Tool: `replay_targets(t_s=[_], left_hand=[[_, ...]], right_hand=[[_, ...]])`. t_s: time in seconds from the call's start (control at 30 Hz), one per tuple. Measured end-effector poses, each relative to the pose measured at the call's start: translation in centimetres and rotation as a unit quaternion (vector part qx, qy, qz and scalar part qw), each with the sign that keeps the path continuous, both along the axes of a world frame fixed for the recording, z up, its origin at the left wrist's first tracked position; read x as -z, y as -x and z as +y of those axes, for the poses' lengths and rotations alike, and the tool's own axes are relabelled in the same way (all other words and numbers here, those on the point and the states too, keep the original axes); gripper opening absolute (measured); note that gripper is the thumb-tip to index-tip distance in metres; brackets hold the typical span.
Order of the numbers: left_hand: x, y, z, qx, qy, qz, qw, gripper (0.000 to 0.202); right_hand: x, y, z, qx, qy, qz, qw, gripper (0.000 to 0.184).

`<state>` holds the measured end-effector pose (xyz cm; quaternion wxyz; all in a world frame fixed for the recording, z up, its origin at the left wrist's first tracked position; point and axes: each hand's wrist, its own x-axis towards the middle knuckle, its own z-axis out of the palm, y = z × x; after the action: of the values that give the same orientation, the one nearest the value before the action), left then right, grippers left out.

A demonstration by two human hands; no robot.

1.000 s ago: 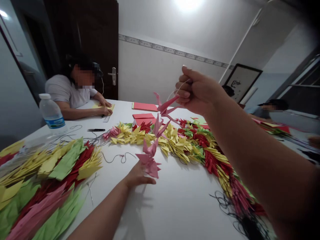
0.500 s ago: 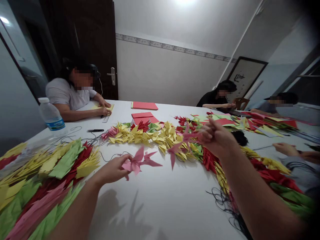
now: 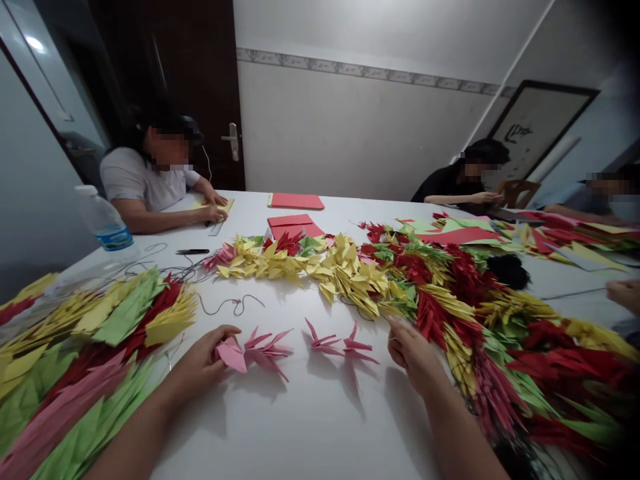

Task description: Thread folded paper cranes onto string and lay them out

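My left hand is closed on a pink folded-paper crane, low over the white table. Against that crane sits another pink paper piece with pointed tips. Two more pink paper cranes rest in a row between my hands, apart from the ones at my left. To their right, my right hand has thumb and fingers pinched together; anything in the pinch is too small to make out. No thread shows clearly between the pink pieces.
A garland of yellow and red paper cranes curves across the table. Colourful folded-paper bundles lie left, near a bottle. A dark pen-like tool, loose black cord and red paper lie beyond. Other people sit around the table.
My right hand has come down and slightly left, and the pink cranes near it are now lower on the table. My left hand has moved a little left with its crane.
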<state>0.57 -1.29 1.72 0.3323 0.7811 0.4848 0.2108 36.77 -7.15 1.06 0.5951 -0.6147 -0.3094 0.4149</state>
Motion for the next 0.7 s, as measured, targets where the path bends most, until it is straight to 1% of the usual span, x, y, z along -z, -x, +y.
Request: replay_targets(t_s=[0.07,0.1,0.2,0.27,0.33,0.37,0.43,0.5,0.57,0.7], left_hand=[[0.4,0.2,0.2,-0.015,-0.021,-0.011,1.000,0.037],[0.6,0.3,0.3,-0.020,-0.039,-0.014,0.999,0.035],[0.8,0.3,0.5,-0.040,-0.107,-0.008,0.993,0.031],[0.9,0.3,0.5,-0.062,-0.149,0.020,0.987,0.030],[0.7,0.3,0.5,-0.096,-0.164,0.052,0.980,0.027],[0.5,0.3,0.4,-0.112,-0.157,0.065,0.979,0.026],[0.1,0.2,0.3,-0.131,-0.106,0.078,0.983,0.024],[-0.3,0.1,0.2,-0.129,-0.034,0.078,0.988,0.024],[-0.5,0.0,0.1,-0.124,0.000,0.084,0.989,0.025],[-0.4,0.1,0.1,-0.126,-0.032,0.129,0.983,0.035]], right_hand=[[0.3,-0.2,0.1,-0.006,0.015,-0.097,0.995,0.048],[0.5,-0.3,0.1,-0.006,0.017,-0.158,0.987,0.047],[0.9,-0.6,0.1,0.007,0.016,-0.333,0.943,0.046],[0.9,-0.7,0.0,0.018,0.029,-0.400,0.916,0.043],[1.0,-0.9,-0.2,0.024,0.041,-0.433,0.900,0.041],[1.0,-1.1,-0.2,0.028,0.042,-0.442,0.896,0.041],[1.1,-1.4,-0.2,0.035,0.040,-0.455,0.889,0.042],[1.2,-1.6,-0.2,0.040,0.040,-0.466,0.883,0.043],[1.2,-1.7,-0.2,0.037,0.045,-0.476,0.878,0.042],[0.9,-1.7,-0.2,0.016,0.067,-0.491,0.868,0.039]])
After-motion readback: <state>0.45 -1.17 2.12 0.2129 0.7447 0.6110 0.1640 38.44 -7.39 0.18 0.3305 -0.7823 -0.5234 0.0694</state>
